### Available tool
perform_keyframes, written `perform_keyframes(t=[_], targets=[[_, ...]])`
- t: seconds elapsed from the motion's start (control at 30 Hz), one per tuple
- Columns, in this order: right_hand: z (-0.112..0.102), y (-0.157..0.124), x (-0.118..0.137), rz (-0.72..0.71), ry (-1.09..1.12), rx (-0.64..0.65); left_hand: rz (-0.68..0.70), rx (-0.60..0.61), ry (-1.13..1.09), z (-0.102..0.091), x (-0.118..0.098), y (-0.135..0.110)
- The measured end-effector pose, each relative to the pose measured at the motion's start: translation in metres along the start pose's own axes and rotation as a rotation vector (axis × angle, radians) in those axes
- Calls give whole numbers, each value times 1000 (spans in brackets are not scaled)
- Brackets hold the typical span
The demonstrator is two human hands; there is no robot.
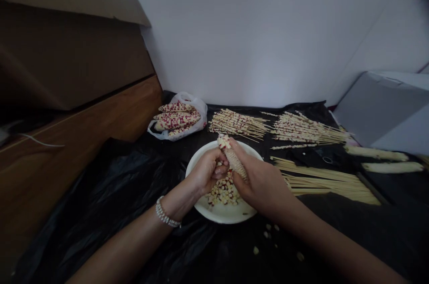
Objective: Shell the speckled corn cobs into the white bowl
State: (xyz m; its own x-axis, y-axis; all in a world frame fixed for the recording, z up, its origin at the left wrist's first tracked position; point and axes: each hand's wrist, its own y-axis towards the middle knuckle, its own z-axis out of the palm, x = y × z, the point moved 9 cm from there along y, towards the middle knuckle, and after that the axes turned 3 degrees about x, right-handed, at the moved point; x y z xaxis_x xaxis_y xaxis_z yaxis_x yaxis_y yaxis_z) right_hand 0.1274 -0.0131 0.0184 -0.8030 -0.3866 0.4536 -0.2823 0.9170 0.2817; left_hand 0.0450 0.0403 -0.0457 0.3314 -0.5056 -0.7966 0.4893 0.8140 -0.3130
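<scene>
My right hand (258, 177) is wrapped round a corn cob (236, 164), held tilted above a white bowl (219, 218). Most of the cob's visible side is bare, while cream and dark red kernels remain at its upper end. Against the cob's left side, my left hand (211, 168) is closed, fingers curled and thumb pressed to it; its palm is hidden. Loose corn kernels (224, 192) lie in the bowl below both hands.
Behind the bowl, a plastic bag (200, 107) holds speckled corn cobs (177, 119). Kernel-threaded skewers (234, 123) lie in two piles, with bare sticks (321, 181) and two stripped cobs (392, 167) at right. Stray kernels dot the black plastic sheet (140, 168). Cardboard (73, 52) stands left.
</scene>
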Motion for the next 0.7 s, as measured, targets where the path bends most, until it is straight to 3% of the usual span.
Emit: perform_keyframes(t=[0.27,0.4,0.7], targets=[[-4,3,-6,27,-4,-11,21,79,-116,11,-3,-1],[-5,1,-3,15,-42,-30,10,61,-134,12,-6,-4],[3,3,-8,27,172,52,18,59,-141,12,-7,-5]])
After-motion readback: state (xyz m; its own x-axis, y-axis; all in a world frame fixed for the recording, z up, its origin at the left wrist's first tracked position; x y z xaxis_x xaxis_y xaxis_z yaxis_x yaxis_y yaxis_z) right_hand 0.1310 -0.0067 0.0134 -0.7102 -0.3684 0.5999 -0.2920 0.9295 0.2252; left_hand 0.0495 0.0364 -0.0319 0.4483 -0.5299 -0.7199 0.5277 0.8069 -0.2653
